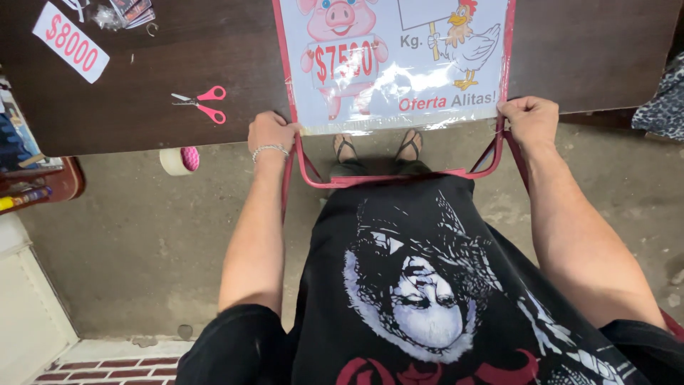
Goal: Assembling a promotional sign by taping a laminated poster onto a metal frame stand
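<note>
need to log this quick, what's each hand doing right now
Left hand: closed on the left edge of the red-framed, plastic-covered sign with pig and chicken pictures.
Right hand: closed on the sign's right edge.

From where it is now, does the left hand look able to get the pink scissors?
Probably yes: the pink scissors lie in the open on the dark table, near the left hand, but it grips the sign frame.
</note>
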